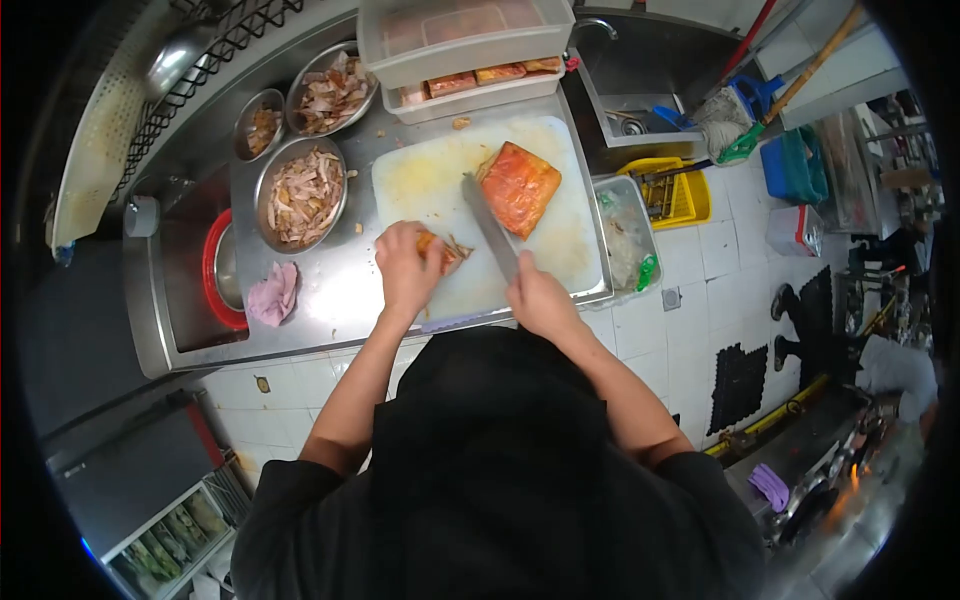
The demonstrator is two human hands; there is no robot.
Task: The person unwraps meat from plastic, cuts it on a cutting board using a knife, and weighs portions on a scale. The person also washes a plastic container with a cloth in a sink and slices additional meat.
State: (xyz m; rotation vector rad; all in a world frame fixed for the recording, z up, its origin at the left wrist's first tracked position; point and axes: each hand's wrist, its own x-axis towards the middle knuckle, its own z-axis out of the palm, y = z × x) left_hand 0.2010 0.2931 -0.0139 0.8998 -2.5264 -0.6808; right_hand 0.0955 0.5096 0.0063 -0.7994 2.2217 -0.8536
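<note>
A wide-bladed knife (490, 224) is gripped by the handle in my right hand (541, 298). Its blade slants up and left over the white cutting board (400, 185), close to the left edge of a reddish-brown slab of roasted meat (520, 188). My left hand (408, 270) is curled over a small pile of cut meat strips (455, 250) on the board, left of the blade. Part of that pile is hidden under the fingers. Left of the board, a metal bowl (262, 212) holds many pale meat strips.
Two more metal bowls (294, 98) of cut meat stand behind. Stacked plastic containers (465, 45) sit at the board's far edge. A pink cloth (273, 294) lies near a red basin (212, 250). Right are a sink (600, 100) and a clear bin (650, 250). Another person (895, 375) stands far right.
</note>
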